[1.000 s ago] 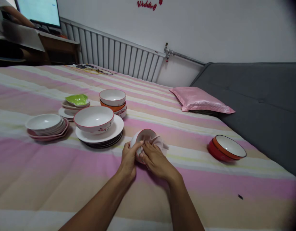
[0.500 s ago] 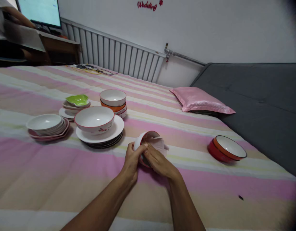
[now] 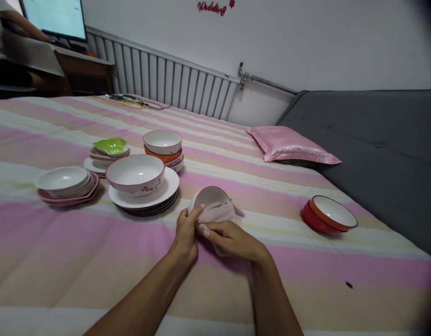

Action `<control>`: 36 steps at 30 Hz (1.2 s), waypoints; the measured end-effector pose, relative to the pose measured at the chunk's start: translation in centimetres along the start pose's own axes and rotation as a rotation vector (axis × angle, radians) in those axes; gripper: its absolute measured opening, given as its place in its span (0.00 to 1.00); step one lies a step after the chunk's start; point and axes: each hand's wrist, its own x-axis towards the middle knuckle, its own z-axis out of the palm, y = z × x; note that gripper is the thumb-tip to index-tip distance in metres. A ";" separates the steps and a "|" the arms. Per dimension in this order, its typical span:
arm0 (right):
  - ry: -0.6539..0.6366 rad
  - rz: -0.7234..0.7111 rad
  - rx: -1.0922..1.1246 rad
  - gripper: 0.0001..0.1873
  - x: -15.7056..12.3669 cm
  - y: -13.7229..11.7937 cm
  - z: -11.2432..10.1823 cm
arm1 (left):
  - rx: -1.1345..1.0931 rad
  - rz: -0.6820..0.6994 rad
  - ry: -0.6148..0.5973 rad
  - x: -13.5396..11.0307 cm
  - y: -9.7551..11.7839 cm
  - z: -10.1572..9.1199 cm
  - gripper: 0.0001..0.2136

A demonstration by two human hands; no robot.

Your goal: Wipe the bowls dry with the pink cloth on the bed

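Observation:
A white bowl (image 3: pixel 210 194) with a red rim is tilted on its side above the bed, its inside facing me. My left hand (image 3: pixel 188 229) grips its left edge, thumb over the rim. A pale pinkish cloth (image 3: pixel 218 213) lies across the bowl's inside and hangs past its right side. My right hand (image 3: pixel 231 238) is closed on the cloth at the bowl's lower rim. To the left, a large white bowl (image 3: pixel 135 173) rests on a stack of white plates (image 3: pixel 173 184).
Small dishes (image 3: pixel 63 178), a green leaf-shaped dish (image 3: pixel 112 146) and stacked bowls (image 3: pixel 163 141) stand left. Red and orange bowls (image 3: pixel 329 214) sit right, near a pink pillow (image 3: pixel 292 144) and grey headboard (image 3: pixel 369 135). A person (image 3: pixel 12 42) sits at a desk, far left.
My right hand has moved from inside the bowl down to its lower rim, drawing the cloth along. The bowl has turned so more of its inside shows.

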 end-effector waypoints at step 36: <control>0.570 0.064 -0.246 0.26 -0.1 2.1 -0.6 | -0.173 -0.040 0.025 -0.4 1.6 0.6 0.14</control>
